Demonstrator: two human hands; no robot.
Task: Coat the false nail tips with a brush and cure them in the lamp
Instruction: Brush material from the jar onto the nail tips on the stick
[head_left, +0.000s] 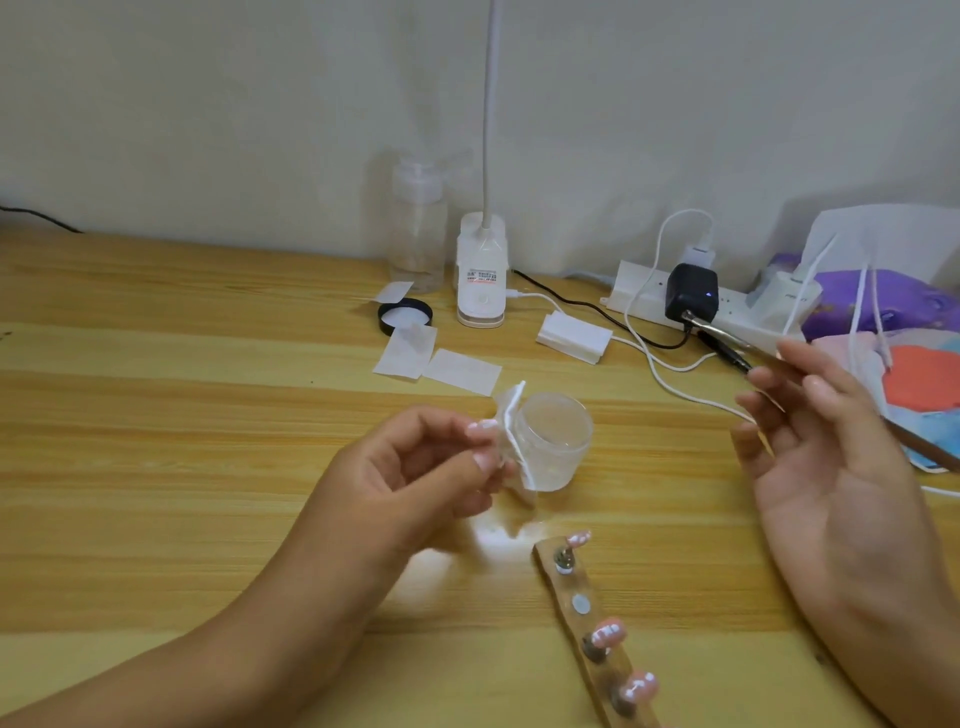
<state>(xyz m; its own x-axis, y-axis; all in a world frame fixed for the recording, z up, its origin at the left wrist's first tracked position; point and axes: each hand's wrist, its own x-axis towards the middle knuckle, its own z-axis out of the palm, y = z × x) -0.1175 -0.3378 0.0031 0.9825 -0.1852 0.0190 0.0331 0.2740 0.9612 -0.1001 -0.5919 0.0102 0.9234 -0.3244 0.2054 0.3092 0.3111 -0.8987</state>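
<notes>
Nail tips (609, 631) stand on pegs along a wooden strip (574, 586), near, right of centre. Left hand (431, 467) pinches a folded wipe (511, 447) beside the clear jar (558, 441). Right hand (831, 467) holds the brush (737, 339) lightly in its fingers. Tips look light and slippery, so grasp the strip instead.

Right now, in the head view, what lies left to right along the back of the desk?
Clear plastic pump bottle → white clip-on lamp base → stack of white square pads → black plug adapter → white charger block → purple patterned bag.
</notes>
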